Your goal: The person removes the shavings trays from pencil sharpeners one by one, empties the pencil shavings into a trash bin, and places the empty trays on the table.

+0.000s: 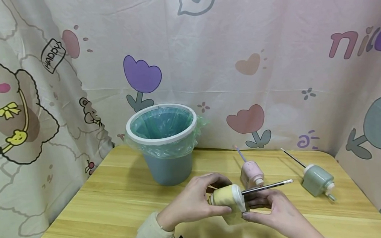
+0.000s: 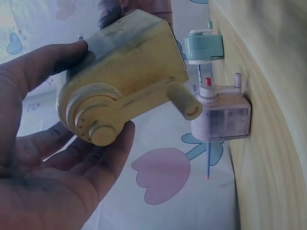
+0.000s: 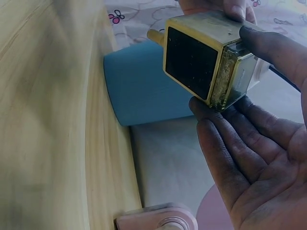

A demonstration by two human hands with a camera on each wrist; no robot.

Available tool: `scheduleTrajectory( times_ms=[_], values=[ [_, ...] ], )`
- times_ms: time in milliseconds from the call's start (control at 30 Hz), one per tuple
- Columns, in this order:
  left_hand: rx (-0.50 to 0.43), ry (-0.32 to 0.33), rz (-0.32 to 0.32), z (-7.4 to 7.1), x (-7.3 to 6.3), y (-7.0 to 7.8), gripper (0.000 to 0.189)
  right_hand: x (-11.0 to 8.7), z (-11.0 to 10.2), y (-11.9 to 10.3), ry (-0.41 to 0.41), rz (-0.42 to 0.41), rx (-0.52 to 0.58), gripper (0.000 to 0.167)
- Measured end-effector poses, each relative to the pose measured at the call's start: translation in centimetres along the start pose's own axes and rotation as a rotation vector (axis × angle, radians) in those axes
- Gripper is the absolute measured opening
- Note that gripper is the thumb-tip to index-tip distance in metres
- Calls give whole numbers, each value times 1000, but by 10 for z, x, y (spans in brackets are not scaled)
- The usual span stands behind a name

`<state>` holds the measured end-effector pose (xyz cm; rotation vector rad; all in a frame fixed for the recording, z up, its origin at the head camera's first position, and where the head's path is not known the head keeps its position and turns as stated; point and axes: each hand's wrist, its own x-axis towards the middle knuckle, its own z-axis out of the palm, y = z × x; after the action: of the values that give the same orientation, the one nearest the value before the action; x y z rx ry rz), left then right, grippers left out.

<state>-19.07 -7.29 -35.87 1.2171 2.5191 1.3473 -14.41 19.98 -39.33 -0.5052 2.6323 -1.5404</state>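
Over the front of the table, my left hand (image 1: 192, 202) grips a yellow crank pencil sharpener (image 1: 223, 196) at its crank end. A dark striped pencil (image 1: 268, 186) sticks out of the opposite end. In the left wrist view the yellow crank handle (image 2: 184, 100) points outward, with thumb and fingers on either side of the sharpener body. My right hand (image 1: 280, 211) holds the pencil end. Seen from the right wrist, its thumb and fingertips pinch the clear shavings drawer (image 3: 242, 74), which holds shavings; a black base panel (image 3: 189, 62) faces the camera.
Behind the hands lies a pink sharpener (image 1: 252, 171) with a pencil in it. A grey-green sharpener (image 1: 318, 179), also holding a pencil, lies farther right. A blue-grey bin (image 1: 171, 170) with a green liner stands at the back left of the wooden table (image 1: 93, 218).
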Motion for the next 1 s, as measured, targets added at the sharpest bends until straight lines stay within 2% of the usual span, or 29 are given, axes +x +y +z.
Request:
scheduleTrajectory(
  times_ms=[367,533,833,1000],
  values=[
    [39,34,47,2,0,0,49,0,0,1,-7,16,10,47],
    [43,28,57,1,1,0,50,0,0,2,-9,13,1,46],
    [-24,-7,22,-3,1,0,49,1,-3,7,-42,-67,46,47],
    [-19,-5,12,-3,1,0,49,2,-4,6,-33,-54,-19,40]
  ],
)
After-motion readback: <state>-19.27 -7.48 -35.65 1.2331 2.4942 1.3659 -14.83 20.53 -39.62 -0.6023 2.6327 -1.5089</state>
